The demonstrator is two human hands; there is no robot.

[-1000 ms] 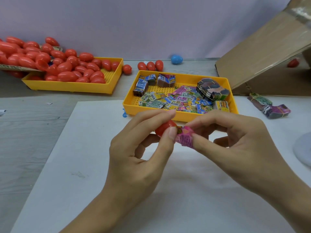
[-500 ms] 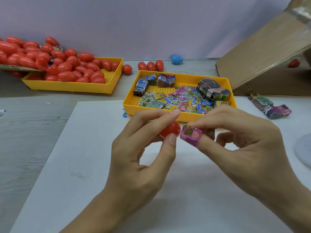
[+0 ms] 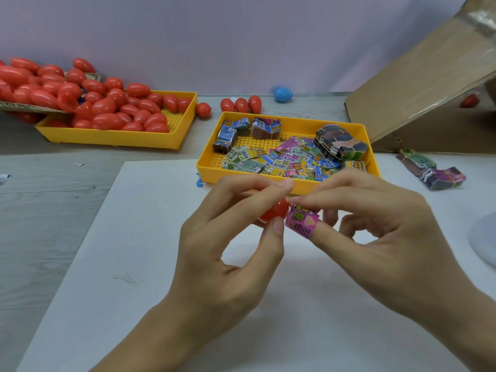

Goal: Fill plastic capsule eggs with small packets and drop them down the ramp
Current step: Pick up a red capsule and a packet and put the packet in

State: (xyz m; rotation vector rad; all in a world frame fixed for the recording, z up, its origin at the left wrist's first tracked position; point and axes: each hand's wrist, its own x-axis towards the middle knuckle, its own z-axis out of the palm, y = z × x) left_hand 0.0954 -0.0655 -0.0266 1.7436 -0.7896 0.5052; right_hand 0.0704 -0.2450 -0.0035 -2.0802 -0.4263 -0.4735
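The red plastic capsule egg (image 3: 273,214) sits pinched between your left hand's (image 3: 228,253) thumb and fingers, above the white sheet on the desk (image 3: 134,264), just in front of the yellow tray of packets (image 3: 268,181). Your right hand (image 3: 381,237) pinches the small pink printed packet (image 3: 302,220), which a second ago pressed closer against the egg and now lies flatter beside it, touching its edge, so filling is not yet done. The egg looks glossy and smooth; its opening is hidden.
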